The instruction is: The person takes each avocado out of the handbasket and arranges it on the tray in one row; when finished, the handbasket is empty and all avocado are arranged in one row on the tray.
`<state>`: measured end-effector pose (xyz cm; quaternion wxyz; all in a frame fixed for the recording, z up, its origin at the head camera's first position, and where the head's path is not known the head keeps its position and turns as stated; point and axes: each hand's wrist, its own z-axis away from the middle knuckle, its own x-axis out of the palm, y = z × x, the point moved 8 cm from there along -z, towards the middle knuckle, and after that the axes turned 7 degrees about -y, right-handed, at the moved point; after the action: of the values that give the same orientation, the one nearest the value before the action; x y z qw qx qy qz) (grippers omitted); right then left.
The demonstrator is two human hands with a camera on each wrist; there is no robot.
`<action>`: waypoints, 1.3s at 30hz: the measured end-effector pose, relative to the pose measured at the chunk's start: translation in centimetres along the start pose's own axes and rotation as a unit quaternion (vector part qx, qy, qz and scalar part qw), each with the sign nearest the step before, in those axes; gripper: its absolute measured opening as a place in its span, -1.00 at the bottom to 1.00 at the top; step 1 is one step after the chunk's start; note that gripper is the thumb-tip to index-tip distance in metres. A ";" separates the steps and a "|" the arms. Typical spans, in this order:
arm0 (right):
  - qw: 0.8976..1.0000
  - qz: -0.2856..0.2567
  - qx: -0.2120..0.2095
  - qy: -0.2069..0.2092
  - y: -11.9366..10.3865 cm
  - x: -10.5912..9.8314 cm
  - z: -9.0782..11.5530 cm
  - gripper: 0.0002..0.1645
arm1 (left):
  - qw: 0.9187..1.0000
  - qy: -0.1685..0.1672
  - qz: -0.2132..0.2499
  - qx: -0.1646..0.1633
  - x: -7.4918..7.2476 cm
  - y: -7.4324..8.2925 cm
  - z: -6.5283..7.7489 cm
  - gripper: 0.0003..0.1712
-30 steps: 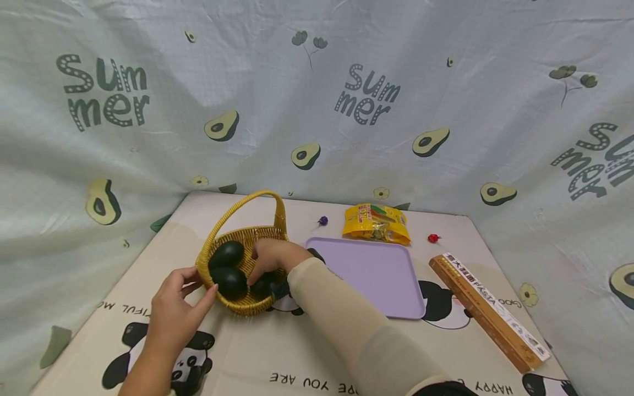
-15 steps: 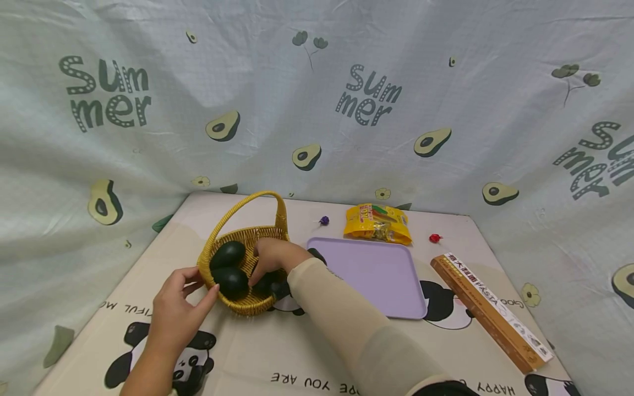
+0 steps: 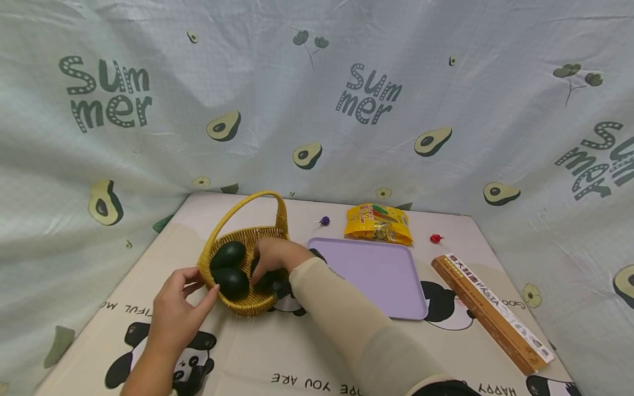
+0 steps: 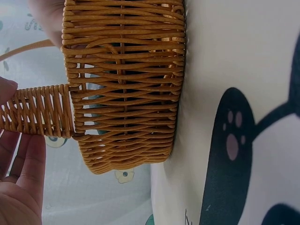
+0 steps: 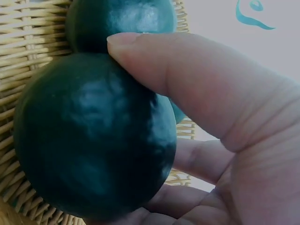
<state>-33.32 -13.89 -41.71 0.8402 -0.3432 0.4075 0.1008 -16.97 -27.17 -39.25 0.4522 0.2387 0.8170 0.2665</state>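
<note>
A yellow wicker basket (image 3: pixel 247 307) with a tall arched handle stands left of the table's middle. My left hand (image 3: pixel 179 308) holds the base of its handle, thumb on one side and fingers on the other, as the left wrist view shows. Inside lie two dark green, egg-shaped avocados, a farther avocado (image 3: pixel 228 255) and a nearer avocado (image 3: pixel 231 283). My right hand (image 3: pixel 278 256) reaches into the basket's right side and grips a third avocado (image 5: pixel 93 136). In the right wrist view the thumb lies across it, with fingers curled round its other side; the head view mostly hides it.
Right of the basket lies a lilac tray (image 3: pixel 369 278). Behind it are a yellow snack bag (image 3: pixel 378 224) and a purple-wrapped lollipop (image 3: pixel 324 220). A red-wrapped lollipop (image 3: pixel 436 238) and a long pasta box (image 3: pixel 492 313) lie at the right. A printed curtain (image 3: pixel 317 110) closes the back.
My right hand's fingers have shifted slightly around the avocado inside the basket. The left hand keeps its hold, and the basket stays in place.
</note>
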 end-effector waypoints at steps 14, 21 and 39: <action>0.998 -0.060 -0.024 0.022 0.5 -0.9 0.0 -0.22 | 1.000 0.002 0.005 0.008 -0.2 0.3 0.1 -0.42; 0.994 -0.087 -0.054 0.025 0.7 -1.2 0.7 -0.24 | 1.000 0.000 0.003 0.008 -0.2 0.3 0.1 -0.41; 0.982 -0.136 -0.114 0.061 1.0 -2.6 2.4 -0.28 | 1.000 0.000 0.002 0.003 -0.1 0.0 -0.1 -0.41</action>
<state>-33.97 -11.23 -39.22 0.7747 -0.4948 0.3935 0.0102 -16.98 -27.20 -39.15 0.4509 0.2420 0.8173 0.2649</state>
